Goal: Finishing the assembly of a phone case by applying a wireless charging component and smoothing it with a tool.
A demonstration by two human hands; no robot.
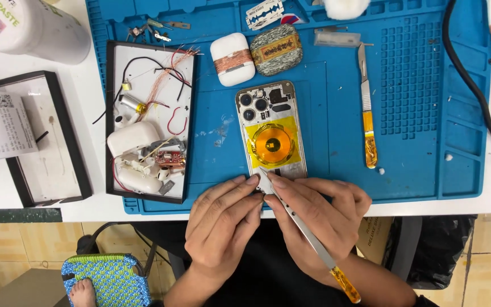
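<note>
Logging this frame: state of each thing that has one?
Phone: back off, coil exposed, lying flat.
Tweezers: held in right hand, tip on phone's lower edge.
Left hand: fingers steadying phone's lower edge.
Scalpel: lying loose on mat.
Parts tray: open, full.

Both hands meet at lower centre, palms down. Left hand (223, 219): fingers extended together, tips pressed forward. Right hand (319, 213): fingers curled in a pinching grip, thumb beside the left fingertips.
</note>
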